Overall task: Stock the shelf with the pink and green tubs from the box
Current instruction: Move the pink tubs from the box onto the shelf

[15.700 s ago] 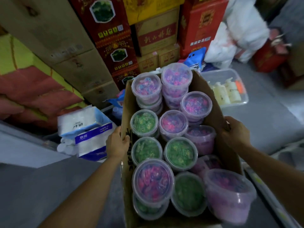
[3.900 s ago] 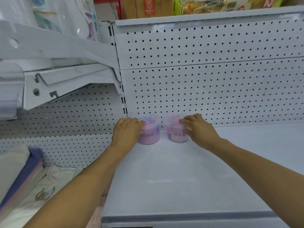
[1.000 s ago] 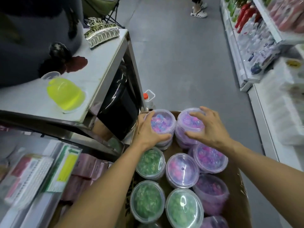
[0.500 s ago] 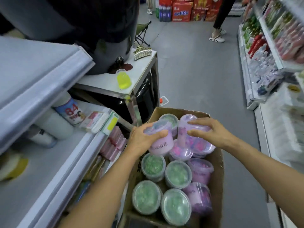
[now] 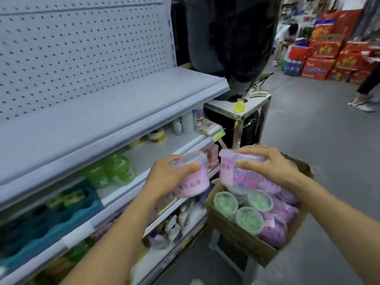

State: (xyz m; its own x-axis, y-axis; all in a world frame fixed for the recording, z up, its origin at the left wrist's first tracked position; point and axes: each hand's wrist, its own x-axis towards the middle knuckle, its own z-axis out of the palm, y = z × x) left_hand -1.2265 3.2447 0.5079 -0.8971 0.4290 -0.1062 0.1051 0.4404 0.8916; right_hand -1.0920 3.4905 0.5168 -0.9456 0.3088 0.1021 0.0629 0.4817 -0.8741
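Pink tub (image 5: 192, 182) is gripped at the lid by the left hand (image 5: 166, 177), in the air in front of the shelf (image 5: 115, 112). A second tub (image 5: 232, 171) is gripped by the right hand (image 5: 269, 167) above the box (image 5: 242, 237), which contains further green and pink tubs.

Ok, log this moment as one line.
left hand: holds pink tub | right hand: holds pink tub | box: tubs left

One head-worn wide-angle view, looking forward and down along a shop aisle.

It sits close above both forearms, with the white shelf (image 5: 115, 120) running along the left, the cardboard box (image 5: 242, 235) low at right, and the aisle floor (image 5: 320, 140) stretching away beyond; edges bend and blur.
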